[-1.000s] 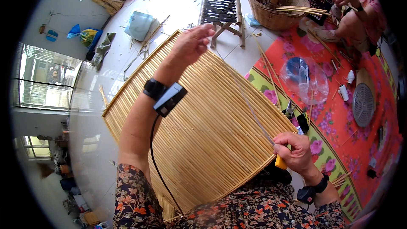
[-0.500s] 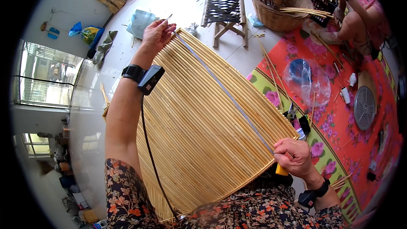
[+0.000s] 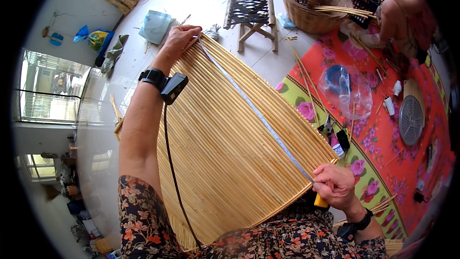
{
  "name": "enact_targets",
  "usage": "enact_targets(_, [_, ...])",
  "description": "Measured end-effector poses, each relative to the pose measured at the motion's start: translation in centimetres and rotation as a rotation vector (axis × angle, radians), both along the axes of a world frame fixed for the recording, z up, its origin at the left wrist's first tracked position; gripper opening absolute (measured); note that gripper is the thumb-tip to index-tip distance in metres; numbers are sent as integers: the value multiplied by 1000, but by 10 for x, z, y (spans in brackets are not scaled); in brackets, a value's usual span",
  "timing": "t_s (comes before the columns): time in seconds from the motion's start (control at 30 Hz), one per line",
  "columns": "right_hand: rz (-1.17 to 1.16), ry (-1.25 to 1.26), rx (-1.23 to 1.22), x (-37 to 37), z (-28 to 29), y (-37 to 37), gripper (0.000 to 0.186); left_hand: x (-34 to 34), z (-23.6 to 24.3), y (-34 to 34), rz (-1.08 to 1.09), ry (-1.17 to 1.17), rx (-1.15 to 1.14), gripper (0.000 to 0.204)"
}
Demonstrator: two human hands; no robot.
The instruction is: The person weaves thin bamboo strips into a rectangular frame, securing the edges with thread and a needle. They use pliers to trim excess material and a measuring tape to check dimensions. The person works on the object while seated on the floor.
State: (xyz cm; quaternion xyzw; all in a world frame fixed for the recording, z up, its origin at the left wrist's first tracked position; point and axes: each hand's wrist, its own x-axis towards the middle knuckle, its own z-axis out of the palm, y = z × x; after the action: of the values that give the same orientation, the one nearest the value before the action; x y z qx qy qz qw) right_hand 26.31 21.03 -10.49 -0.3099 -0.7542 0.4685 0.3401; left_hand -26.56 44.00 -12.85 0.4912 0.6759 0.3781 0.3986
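Note:
A large panel of straw-coloured stalks (image 3: 230, 129), laid side by side, lies tilted in front of me. A thin steel tape (image 3: 260, 114) stretches across it from its far corner to its near right corner. At the far corner, the closed fingers of my left hand (image 3: 181, 39) pinch the tape's end against the panel's edge. A thin stick-like thing (image 3: 186, 19) pokes out above that hand; its kind is unclear. My right hand (image 3: 336, 186) is closed round the tape measure, whose yellow case (image 3: 320, 201) shows partly below the fingers.
A folding stool (image 3: 249, 14) and a wicker basket (image 3: 314, 7) stand beyond the panel. To the right is a red floral mat (image 3: 383, 129) with a plastic bag (image 3: 346, 91) and a round grey perforated disc (image 3: 411, 121). Another person (image 3: 400, 14) sits at the far right.
My left fingers have come down onto the panel's far corner, at the tape's end. The tape has twisted, its face now more visible. My right hand has shifted slightly down and right.

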Motion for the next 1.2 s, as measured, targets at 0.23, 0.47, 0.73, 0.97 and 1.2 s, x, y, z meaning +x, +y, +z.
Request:
enact_targets(0.23, [-199,-98,-63,14,15,-10,6,6,-3,-3,22,-70,2,33])
enact_targets(0.47, [-275,-146,-273,26,6,-18,3,-2,-4,-3,-42,-126,-63,36])
enact_targets(0.73, [-311,-164,-304,24,-1,-21,5,0,-3,-4,-7,-27,-114,35])
enact_targets(0.97, [-263,-132,-488,36,-11,-13,14,-48,-10,-3,-160,-89,-131,33])
enact_targets(1.2, [-300,-27,-766,52,-14,1,15,-48,-23,22,-206,-226,-352,43])
